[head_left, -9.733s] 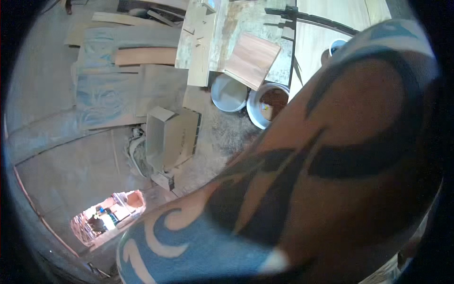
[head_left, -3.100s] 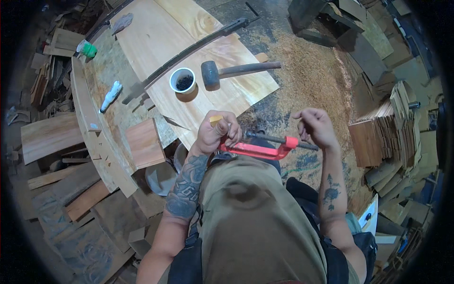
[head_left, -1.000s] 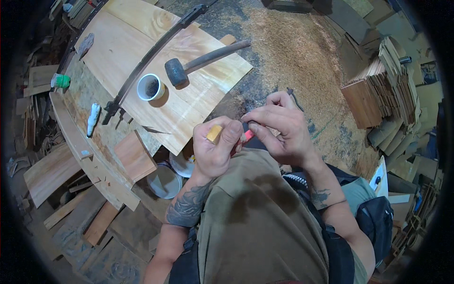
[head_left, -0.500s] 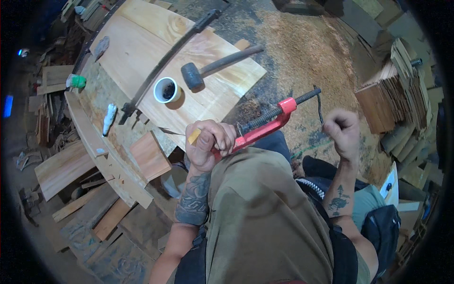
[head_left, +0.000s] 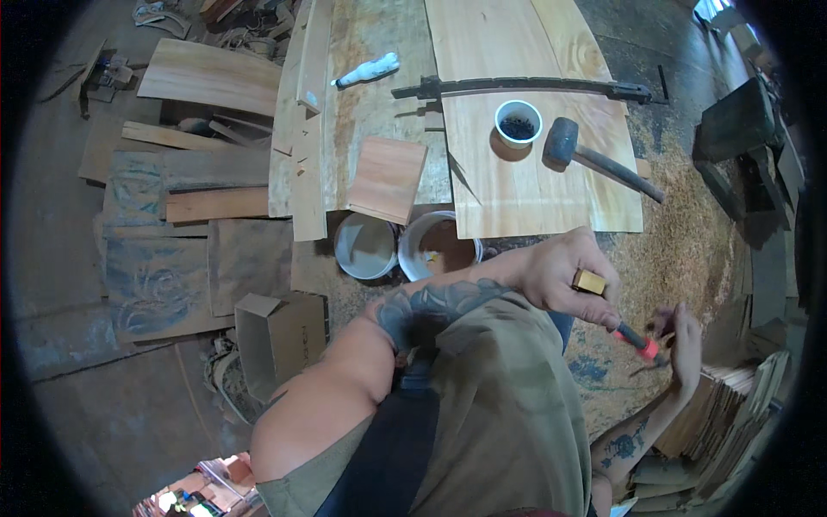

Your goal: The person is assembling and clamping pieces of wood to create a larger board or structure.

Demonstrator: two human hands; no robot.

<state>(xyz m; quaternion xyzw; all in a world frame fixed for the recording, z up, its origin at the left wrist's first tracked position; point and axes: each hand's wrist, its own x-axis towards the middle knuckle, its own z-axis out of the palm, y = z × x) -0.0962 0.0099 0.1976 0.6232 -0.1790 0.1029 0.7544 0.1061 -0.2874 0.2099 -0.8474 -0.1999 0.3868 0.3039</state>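
My left hand (head_left: 570,274) is closed around a red clamp with a threaded screw, most of it hidden by the fist. Past the thumb, a dark length and a red part of the clamp (head_left: 648,347) show. A gold-coloured squared piece (head_left: 588,282) sits at the left fingers; I cannot tell whether it is a ring or part of what they hold. At the clamp's far end, beside its thin turning bar (head_left: 646,371), is my right hand (head_left: 685,345), fingers apart and partly stretched. Whether it touches the bar is unclear.
Wide boards on the bench carry a rubber mallet (head_left: 562,142), a white cup with dark bits (head_left: 518,123) and a long bar clamp (head_left: 534,84). Left of them are a white bottle (head_left: 369,69) and a small board (head_left: 388,179). Two buckets (head_left: 365,246) stand near my left forearm.
My view has turned, so the bench now appears nearer the top middle. The clamp and both hands have shifted right, and the clamp points more away from me.
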